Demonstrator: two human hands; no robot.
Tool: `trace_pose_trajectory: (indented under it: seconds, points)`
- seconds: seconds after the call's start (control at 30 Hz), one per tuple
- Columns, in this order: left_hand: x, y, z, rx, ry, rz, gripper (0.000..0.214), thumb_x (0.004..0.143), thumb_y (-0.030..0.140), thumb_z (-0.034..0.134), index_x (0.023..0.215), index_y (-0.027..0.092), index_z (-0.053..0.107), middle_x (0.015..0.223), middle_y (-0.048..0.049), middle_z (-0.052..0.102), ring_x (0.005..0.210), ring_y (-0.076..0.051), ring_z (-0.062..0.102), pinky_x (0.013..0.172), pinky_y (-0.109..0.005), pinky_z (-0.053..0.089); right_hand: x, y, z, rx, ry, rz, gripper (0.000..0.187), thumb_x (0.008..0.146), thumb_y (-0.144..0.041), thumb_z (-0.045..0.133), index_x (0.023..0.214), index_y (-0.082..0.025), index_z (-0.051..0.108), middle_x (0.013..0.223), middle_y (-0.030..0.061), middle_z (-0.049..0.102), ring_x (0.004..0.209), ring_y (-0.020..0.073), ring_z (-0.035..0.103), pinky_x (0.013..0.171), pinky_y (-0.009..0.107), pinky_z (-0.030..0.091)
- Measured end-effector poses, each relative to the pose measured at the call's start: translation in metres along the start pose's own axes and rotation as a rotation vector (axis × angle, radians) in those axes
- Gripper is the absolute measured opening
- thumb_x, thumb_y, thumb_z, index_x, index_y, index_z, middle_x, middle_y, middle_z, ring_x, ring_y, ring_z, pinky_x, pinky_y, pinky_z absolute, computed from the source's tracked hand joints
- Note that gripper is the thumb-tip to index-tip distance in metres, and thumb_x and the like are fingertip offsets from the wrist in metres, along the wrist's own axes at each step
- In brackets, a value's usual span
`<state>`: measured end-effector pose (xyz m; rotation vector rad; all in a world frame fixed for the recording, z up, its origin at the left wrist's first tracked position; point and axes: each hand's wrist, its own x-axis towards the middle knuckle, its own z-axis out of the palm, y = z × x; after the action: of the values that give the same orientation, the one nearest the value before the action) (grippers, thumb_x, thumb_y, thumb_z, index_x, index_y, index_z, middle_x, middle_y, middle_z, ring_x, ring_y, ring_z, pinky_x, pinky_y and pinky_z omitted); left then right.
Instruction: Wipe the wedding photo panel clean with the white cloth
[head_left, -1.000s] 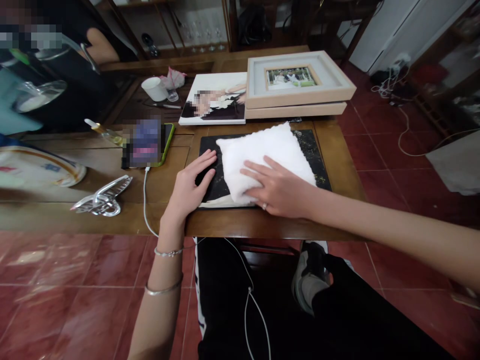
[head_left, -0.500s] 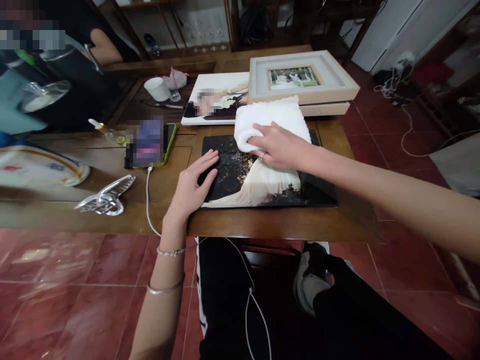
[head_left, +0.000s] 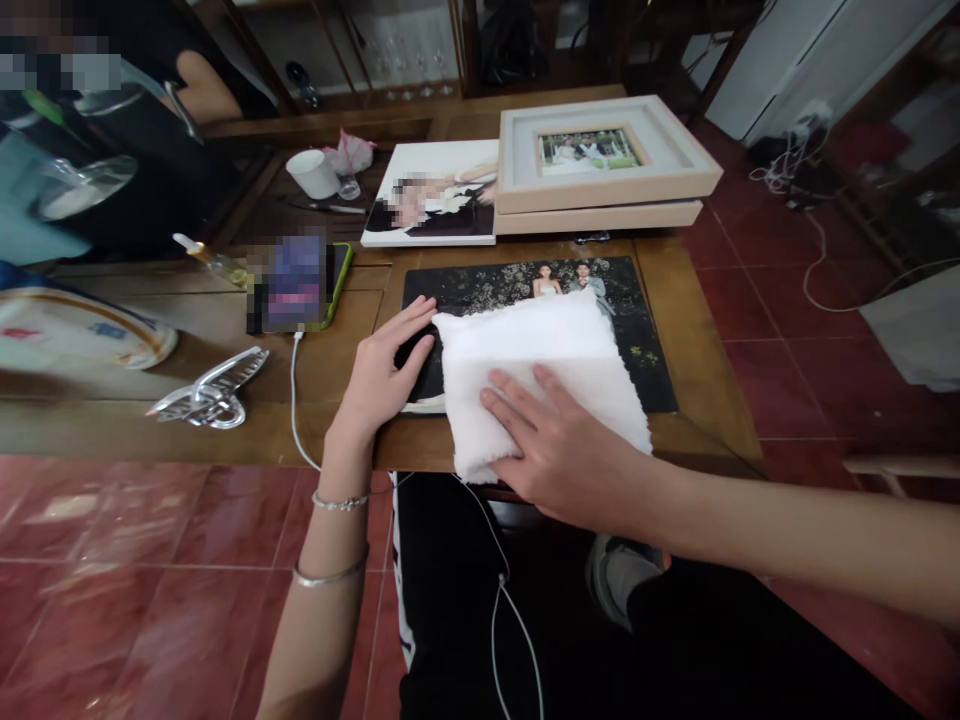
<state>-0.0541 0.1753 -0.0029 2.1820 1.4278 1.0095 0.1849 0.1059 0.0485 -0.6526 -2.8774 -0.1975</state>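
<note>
A folded white towel (head_left: 540, 370) lies over the near middle of a dark, glossy photo print (head_left: 517, 285). It hides most of the print's lower half, and its near edge hangs just past the front edge of the wooden worktop (head_left: 697, 330). The right hand (head_left: 559, 445) rests flat on the towel with fingers spread, pressing rather than gripping. Its palm covers the towel's near edge, so the hem beneath cannot be seen. The left hand (head_left: 386, 375) lies open, fingers straight, on the print's left edge, with the fingertips just beside the towel.

The phone (head_left: 296, 280) to the left of the print has a blurred screen, and a white charging cable (head_left: 294, 400) runs from it over the worktop's edge. Behind the print are a canvas print (head_left: 435, 195), partly blurred, and a pale framed picture (head_left: 600, 155) stacked on a second frame (head_left: 600, 218). Further left stand a white cup (head_left: 311, 172) and a dropper bottle (head_left: 206, 258). A silver hair claw (head_left: 210, 395) lies there too, beside a plate (head_left: 82, 335) cut off by the picture's edge.

The towel is thick and fluffy, with ragged edges. The uncovered strip of the print shows two small standing figures against dark, speckled foliage.
</note>
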Motion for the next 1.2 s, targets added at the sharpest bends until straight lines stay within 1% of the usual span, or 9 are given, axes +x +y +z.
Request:
trace_pose_trajectory:
  seconds: [0.13,0.23,0.37,0.57,0.73,0.83,0.93,1.07,1.2]
  points:
    - [0.0,0.0,0.0,-0.009,0.008,0.011,0.035,0.098,0.035,0.051,0.127,0.021,0.065,0.139,-0.0061,0.06,0.136,-0.024,0.05,0.118,-0.046,0.036,0.004,0.009,0.0,0.058,-0.063,0.005,0.018,0.087,-0.022,0.061,0.099,-0.019,0.073,0.133,0.0242,0.061,0.128,0.0413,0.053,0.094,0.065,0.045]
    - [0.0,-0.001,0.0,-0.003,0.007,0.014,0.036,0.098,0.035,0.052,0.128,0.022,0.064,0.14,-0.0061,0.059,0.136,-0.025,0.05,0.118,-0.047,0.036,0.016,0.028,0.004,0.108,-0.124,0.039,0.027,0.086,-0.021,0.062,0.111,-0.017,0.071,0.138,0.0248,0.057,0.135,0.0408,0.046,0.101,0.064,0.039]
    - [0.0,-0.001,0.0,0.001,0.006,0.017,0.036,0.098,0.038,0.052,0.128,0.023,0.065,0.139,-0.0059,0.061,0.135,-0.025,0.051,0.117,-0.048,0.036,0.037,0.061,0.011,0.115,-0.182,0.088,0.034,0.09,-0.015,0.054,0.122,-0.012,0.065,0.14,0.0261,0.053,0.139,0.039,0.039,0.105,0.062,0.035]
    - [0.0,-0.001,0.001,-0.006,0.017,0.03,0.036,0.098,0.038,0.053,0.127,0.022,0.065,0.138,-0.0066,0.061,0.134,-0.025,0.052,0.116,-0.048,0.038,0.061,0.106,0.021,0.077,-0.168,0.216,0.033,0.095,-0.018,0.047,0.124,-0.013,0.061,0.129,0.0202,0.06,0.127,0.0327,0.049,0.101,0.051,0.037]
    - [0.0,-0.002,0.001,-0.01,0.017,0.04,0.035,0.098,0.036,0.053,0.127,0.02,0.065,0.138,-0.0077,0.061,0.135,-0.025,0.051,0.117,-0.047,0.038,0.071,0.125,0.026,0.06,-0.148,0.304,0.032,0.095,-0.017,0.042,0.121,-0.014,0.061,0.121,0.0187,0.06,0.114,0.0305,0.055,0.095,0.045,0.039]
    - [0.0,-0.002,0.0,-0.012,0.019,0.044,0.035,0.098,0.037,0.053,0.126,0.02,0.065,0.138,-0.008,0.061,0.135,-0.025,0.051,0.117,-0.048,0.038,0.075,0.121,0.024,0.058,-0.166,0.341,0.033,0.094,-0.015,0.042,0.12,-0.014,0.062,0.119,0.0192,0.061,0.114,0.0319,0.054,0.093,0.047,0.04]
    - [0.0,-0.001,0.001,-0.013,0.019,0.047,0.035,0.098,0.036,0.053,0.126,0.019,0.065,0.138,-0.0084,0.061,0.135,-0.025,0.051,0.117,-0.048,0.038,0.073,0.105,0.02,0.065,-0.207,0.335,0.035,0.093,-0.013,0.043,0.122,-0.014,0.063,0.124,0.0205,0.061,0.128,0.0345,0.047,0.098,0.053,0.038]
    - [0.001,-0.001,0.001,-0.005,0.013,0.042,0.034,0.098,0.034,0.053,0.127,0.019,0.064,0.138,-0.0085,0.061,0.135,-0.024,0.051,0.116,-0.048,0.038,0.053,0.066,0.015,0.067,-0.232,0.248,0.036,0.091,-0.015,0.051,0.125,-0.012,0.063,0.143,0.0239,0.05,0.142,0.0388,0.033,0.107,0.064,0.029]
    - [0.0,-0.001,0.0,0.005,0.014,0.032,0.034,0.098,0.033,0.052,0.127,0.022,0.065,0.139,-0.006,0.061,0.135,-0.025,0.051,0.116,-0.048,0.038,0.03,0.021,0.005,0.077,-0.207,0.131,0.03,0.088,-0.021,0.059,0.116,-0.017,0.069,0.145,0.0246,0.05,0.14,0.0438,0.037,0.104,0.069,0.031]
